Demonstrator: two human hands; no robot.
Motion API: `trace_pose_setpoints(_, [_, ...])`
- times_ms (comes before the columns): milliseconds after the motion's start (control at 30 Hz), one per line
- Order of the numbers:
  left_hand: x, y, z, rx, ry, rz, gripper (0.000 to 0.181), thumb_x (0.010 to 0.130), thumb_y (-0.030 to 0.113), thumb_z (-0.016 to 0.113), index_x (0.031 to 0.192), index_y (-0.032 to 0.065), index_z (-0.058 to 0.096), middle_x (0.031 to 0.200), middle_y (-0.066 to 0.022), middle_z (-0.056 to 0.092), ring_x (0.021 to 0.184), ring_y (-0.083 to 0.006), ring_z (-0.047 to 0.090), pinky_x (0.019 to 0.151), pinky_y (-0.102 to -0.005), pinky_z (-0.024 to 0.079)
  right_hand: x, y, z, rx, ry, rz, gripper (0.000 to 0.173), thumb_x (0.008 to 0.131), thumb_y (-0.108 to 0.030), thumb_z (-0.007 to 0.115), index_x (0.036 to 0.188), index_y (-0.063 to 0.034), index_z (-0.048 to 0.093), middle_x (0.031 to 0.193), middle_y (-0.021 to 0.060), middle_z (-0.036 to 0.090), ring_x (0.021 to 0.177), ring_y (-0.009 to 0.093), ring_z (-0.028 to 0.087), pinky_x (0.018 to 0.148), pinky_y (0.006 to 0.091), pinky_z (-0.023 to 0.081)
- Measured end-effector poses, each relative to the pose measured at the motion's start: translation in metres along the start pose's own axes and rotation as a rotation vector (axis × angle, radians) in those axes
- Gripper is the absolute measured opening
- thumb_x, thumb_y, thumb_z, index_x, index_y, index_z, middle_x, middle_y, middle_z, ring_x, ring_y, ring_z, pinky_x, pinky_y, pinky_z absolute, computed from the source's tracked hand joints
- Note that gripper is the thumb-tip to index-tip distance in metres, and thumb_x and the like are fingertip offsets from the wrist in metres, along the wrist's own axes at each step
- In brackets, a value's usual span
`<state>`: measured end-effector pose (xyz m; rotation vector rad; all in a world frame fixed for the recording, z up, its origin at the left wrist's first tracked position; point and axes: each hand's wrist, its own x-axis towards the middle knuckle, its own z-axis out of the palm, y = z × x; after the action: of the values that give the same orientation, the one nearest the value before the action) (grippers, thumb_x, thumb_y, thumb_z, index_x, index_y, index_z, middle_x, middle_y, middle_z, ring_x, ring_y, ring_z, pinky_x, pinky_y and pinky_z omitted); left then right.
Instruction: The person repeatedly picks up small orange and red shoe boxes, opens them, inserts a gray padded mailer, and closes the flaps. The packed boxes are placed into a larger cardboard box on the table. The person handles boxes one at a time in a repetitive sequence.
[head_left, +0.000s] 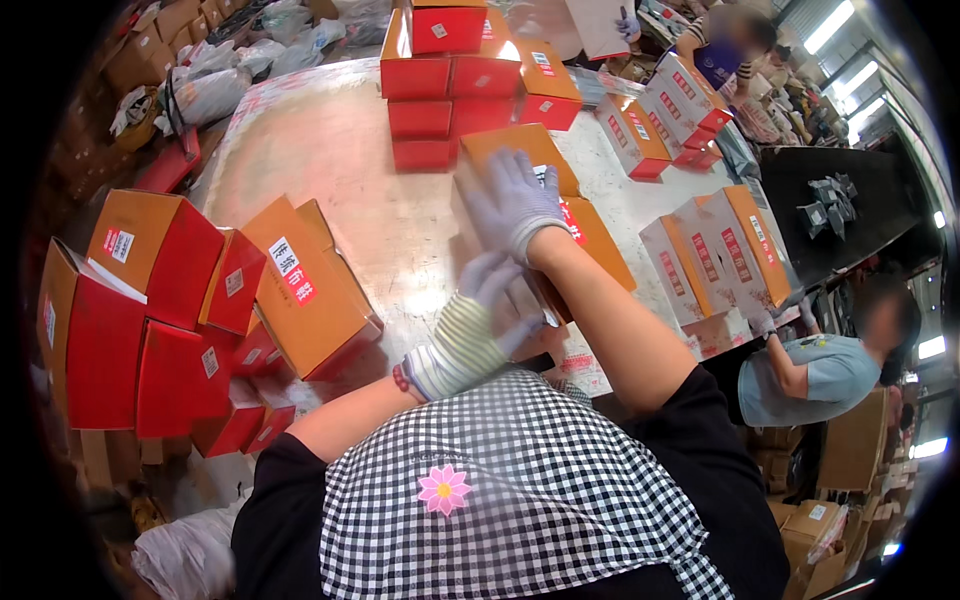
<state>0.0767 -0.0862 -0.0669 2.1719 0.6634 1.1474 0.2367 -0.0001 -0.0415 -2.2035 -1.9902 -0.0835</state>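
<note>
My right hand, in a pale lavender work glove, lies with fingers spread over an orange-brown cardboard box on the table in front of me. Below it is my left hand, gloved with a striped cuff. Its fingers are apart beside the box's near left side, and motion blur hides whether they touch it. Another orange-topped box adjoins at the far side. Labels with writing mark the box top, partly covered by my right hand. The box's left side is blurred.
Red-sided boxes are stacked at the table's far side. Several more crowd the left edge. Grey-sided boxes stand at right, near a person and a black conveyor belt. Another person is beyond.
</note>
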Motion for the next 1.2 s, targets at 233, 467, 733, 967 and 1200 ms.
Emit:
trace_pose_setpoints(233, [0.009, -0.002, -0.001, 0.078, -0.283, 0.141, 0.038, 0.080, 0.023, 0.079, 0.107, 0.0020, 0.065, 0.114, -0.0187, 0.060, 0.099, -0.0372, 0.065, 0.082, -0.0427, 0.057, 0.008, -0.010, 0.002, 0.092, -0.075, 0.014, 0.065, 0.099, -0.040, 0.044, 0.155, -0.0110, 0.034, 0.165, 0.0090, 0.027, 0.154, 0.029, 0.022, 0.120, 0.0624, 0.014])
trace_pose_setpoints(467, [0.009, 0.005, 0.016, -0.023, -0.268, 0.110, 0.017, 0.084, 0.008, 0.073, 0.099, 0.0051, 0.067, 0.099, -0.0131, 0.064, 0.081, -0.0321, 0.069, 0.069, -0.0383, 0.058, 0.013, -0.011, -0.005, 0.073, -0.075, 0.064, 0.061, 0.103, -0.036, 0.040, 0.156, -0.0090, 0.032, 0.167, 0.0103, 0.024, 0.154, 0.031, 0.019, 0.120, 0.0643, 0.010])
trace_pose_setpoints(733, [0.014, 0.005, 0.002, 0.312, -0.432, 0.209, 0.015, 0.087, 0.018, 0.071, 0.091, 0.0042, 0.066, 0.095, -0.0156, 0.065, 0.074, -0.0349, 0.067, 0.063, -0.0434, 0.055, -0.003, 0.007, -0.017, 0.143, -0.135, -0.076, 0.076, 0.095, -0.049, 0.052, 0.155, -0.0064, 0.033, 0.164, 0.0148, 0.027, 0.153, 0.035, 0.019, 0.121, 0.0598, 0.013])
trace_pose_setpoints(967, [0.011, 0.005, 0.012, 0.166, -0.254, 0.223, 0.016, 0.084, 0.017, 0.074, 0.089, 0.0041, 0.065, 0.094, -0.0152, 0.064, 0.077, -0.0336, 0.067, 0.064, -0.0424, 0.055, -0.020, 0.011, -0.008, 0.129, 0.000, -0.111, 0.072, 0.097, -0.048, 0.050, 0.153, -0.0054, 0.036, 0.161, 0.0167, 0.031, 0.152, 0.036, 0.023, 0.121, 0.0580, 0.015])
trace_pose_setpoints(1200, [0.022, 0.001, 0.008, 0.230, -0.275, 0.496, 0.046, 0.078, 0.012, 0.076, 0.121, 0.0043, 0.064, 0.116, -0.0145, 0.064, 0.088, -0.0325, 0.066, 0.074, -0.0427, 0.055, -0.011, 0.019, -0.012, 0.281, -0.055, -0.032, 0.063, 0.102, -0.046, 0.041, 0.153, -0.0076, 0.038, 0.163, 0.0122, 0.031, 0.152, 0.033, 0.022, 0.122, 0.0557, 0.011])
